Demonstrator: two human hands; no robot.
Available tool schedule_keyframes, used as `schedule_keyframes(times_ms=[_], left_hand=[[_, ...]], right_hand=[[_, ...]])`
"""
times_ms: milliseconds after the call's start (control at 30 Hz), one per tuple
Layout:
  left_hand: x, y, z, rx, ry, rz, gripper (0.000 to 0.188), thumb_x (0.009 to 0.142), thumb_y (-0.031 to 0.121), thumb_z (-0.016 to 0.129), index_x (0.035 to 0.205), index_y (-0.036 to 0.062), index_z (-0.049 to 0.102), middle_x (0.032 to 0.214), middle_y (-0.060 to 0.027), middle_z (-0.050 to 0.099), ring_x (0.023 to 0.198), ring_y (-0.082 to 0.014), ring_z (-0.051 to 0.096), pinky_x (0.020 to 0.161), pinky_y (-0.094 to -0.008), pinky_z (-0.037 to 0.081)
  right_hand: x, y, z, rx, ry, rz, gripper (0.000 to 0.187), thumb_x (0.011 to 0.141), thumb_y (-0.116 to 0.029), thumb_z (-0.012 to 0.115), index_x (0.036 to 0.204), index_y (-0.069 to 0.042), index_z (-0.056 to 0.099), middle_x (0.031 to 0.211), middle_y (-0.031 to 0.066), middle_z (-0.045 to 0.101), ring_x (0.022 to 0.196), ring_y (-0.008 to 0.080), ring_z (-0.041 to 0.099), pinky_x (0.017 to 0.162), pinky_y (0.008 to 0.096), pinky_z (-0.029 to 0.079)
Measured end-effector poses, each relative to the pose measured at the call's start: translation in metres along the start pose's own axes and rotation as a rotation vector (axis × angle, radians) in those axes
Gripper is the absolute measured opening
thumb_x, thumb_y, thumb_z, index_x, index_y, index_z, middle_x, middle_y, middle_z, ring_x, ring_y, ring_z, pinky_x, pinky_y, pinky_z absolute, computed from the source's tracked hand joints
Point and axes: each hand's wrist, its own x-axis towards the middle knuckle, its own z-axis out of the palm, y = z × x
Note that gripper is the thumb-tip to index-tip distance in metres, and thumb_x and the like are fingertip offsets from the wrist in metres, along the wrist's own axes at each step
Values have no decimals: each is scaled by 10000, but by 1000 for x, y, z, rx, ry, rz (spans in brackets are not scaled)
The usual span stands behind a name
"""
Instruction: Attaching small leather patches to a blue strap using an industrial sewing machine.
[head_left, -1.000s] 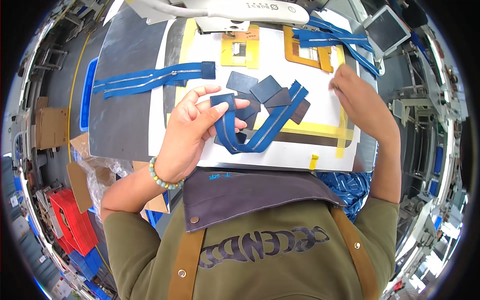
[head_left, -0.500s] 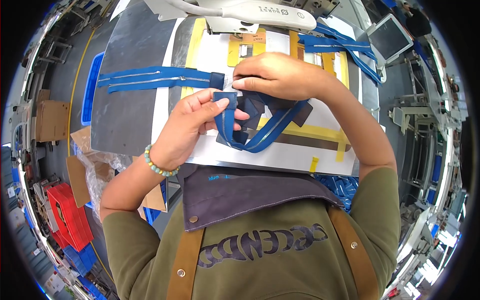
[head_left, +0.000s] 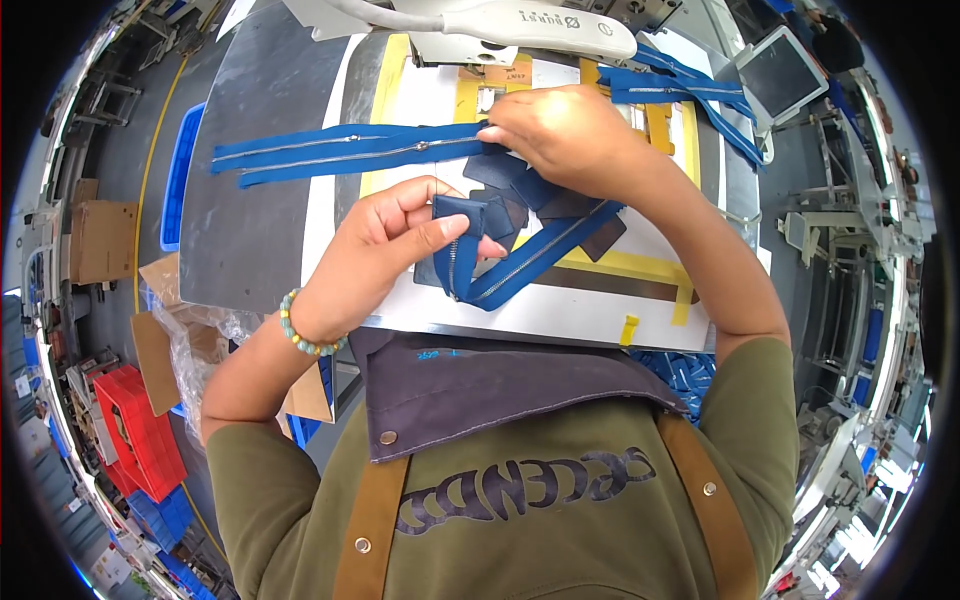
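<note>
The left hand point(head_left: 385, 240) pinches a small navy patch point(head_left: 462, 214) between thumb and fingers, folded over the end of a blue zipper point(head_left: 520, 268) that doubles back in a V on the white worktop point(head_left: 560, 315). The right hand point(head_left: 570, 135), at one o'clock from the left, rests fingers-down on the end of a second, long zipper point(head_left: 340, 152) that runs off toward nine o'clock; its fingers are curled together on the tape, though whether they grip or only press I cannot tell. Loose dark patches point(head_left: 545, 200) lie just under the right palm.

The likely slip: the patch is held only at its edge, so it could slide askew on the tape. The right wrist could also drag the loose patches out of place, and the long zipper, with its far end on the grey mat point(head_left: 250, 230), could swing if pulled.
</note>
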Motion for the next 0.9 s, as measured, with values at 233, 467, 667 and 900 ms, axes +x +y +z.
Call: schedule_keyframes(times_ms=[233,467,667,900], left_hand=[[-7,-2,7,451,4,342,228,958,-27,712,1178,-5,765,1113,-62,675,1019,-127,687,865,-259,577],[24,1,33,355,-68,393,302,920,-93,718,1202,5,767,1147,-75,635,952,-105,688,835,-235,601],[49,15,6,791,-35,715,390,870,-5,781,1257,26,735,1207,-105,724,1016,-219,721,853,-320,584],[55,-8,-75,1492,283,755,348,891,221,816,1188,53,746,1254,-77,705,1199,-294,627,1021,-395,518]], right_hand=[[-66,17,-39,-66,151,94,341,982,-336,679,1179,-59,702,1124,109,723,1004,324,690,853,439,537],[-99,-55,-38,687,147,115,381,927,-219,781,1245,-23,708,1144,101,735,962,242,707,793,324,535],[-208,-7,-104,449,768,818,307,1098,-226,557,1041,14,741,774,-33,565,635,25,381,589,217,258],[-479,123,-243,-410,1149,806,676,1058,-351,566,842,286,635,847,338,725,720,367,753,642,430,655]])
